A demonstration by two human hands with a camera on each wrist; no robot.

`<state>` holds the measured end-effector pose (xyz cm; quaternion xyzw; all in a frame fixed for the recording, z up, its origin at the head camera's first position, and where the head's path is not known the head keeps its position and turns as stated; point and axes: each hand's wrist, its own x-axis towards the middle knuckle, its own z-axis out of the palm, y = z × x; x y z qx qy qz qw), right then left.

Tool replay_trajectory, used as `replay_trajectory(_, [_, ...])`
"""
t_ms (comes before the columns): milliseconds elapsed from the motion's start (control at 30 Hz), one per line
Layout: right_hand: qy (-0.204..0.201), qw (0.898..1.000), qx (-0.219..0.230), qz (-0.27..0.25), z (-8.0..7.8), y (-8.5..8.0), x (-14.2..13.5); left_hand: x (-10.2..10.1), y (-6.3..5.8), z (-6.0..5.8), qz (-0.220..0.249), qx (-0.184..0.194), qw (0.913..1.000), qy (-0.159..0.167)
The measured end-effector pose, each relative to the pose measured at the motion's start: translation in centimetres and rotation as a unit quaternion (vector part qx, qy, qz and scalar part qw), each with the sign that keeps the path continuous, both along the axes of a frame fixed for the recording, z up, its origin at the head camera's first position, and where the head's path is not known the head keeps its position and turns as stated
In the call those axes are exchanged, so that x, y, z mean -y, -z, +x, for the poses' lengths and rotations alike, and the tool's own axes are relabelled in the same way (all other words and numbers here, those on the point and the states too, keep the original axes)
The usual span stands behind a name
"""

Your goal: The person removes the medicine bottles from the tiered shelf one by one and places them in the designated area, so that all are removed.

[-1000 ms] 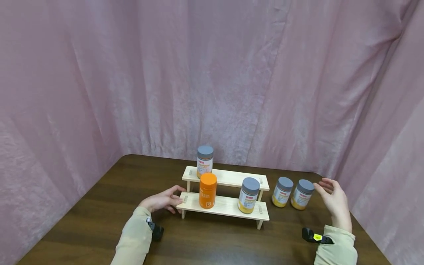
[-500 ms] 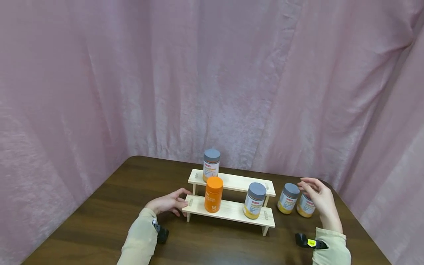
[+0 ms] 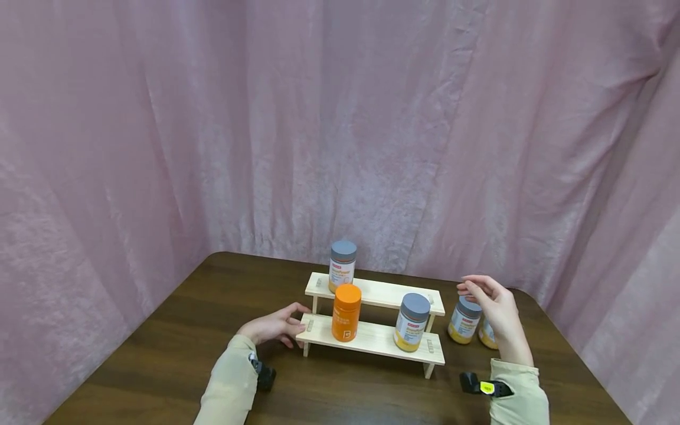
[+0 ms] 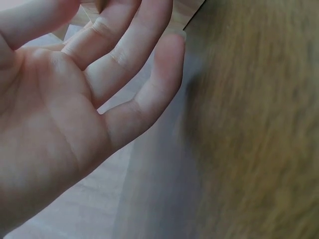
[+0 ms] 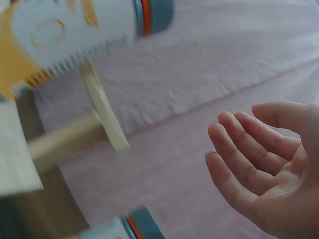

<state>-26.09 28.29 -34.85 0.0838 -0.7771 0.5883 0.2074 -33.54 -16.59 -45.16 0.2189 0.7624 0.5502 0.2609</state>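
My left hand is at the left end of a two-tier wooden rack, its fingers loosely bent and touching or very near the lower shelf's end. In the left wrist view the palm faces the camera. My right hand holds nothing; its loosely curved fingers are above and in front of a grey-lidded jar on the table. Behind that hand a second grey-lidded jar is partly hidden. An orange jar and a grey-lidded jar stand on the lower shelf; another grey-lidded jar is on the upper one.
The dark wooden table carries the rack and the two loose jars to its right. Pink curtains hang behind and along both sides. A black camera is strapped at the right wrist.
My right hand has moved left from beside the outer loose jar, passing across it to the inner one. The left hand keeps its place at the rack, and the head view has shifted slightly.
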Motion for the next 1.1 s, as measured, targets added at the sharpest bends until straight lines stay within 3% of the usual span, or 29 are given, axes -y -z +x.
replay_trajectory(233, [-0.038,0.999,0.019,0.024,-1.7,0.2,2.7,0.0,0.1,-0.2,0.003,0.002,1.0000,-0.001])
replay_trajectory(500, [-0.066,0.997,0.016,0.045,-3.0,-1.7,4.6,-0.5,0.0,-0.8,0.010,0.003,0.9999,-0.004])
replay_trajectory(700, [-0.110,0.993,0.024,0.028,-3.8,-2.4,5.7,-0.7,-0.2,-1.0,0.005,-0.003,1.0000,-0.004])
replay_trajectory(1100, [-0.150,0.988,0.036,0.012,-4.6,-2.9,8.5,-0.9,-0.1,-1.5,0.017,0.003,0.9999,-0.001])
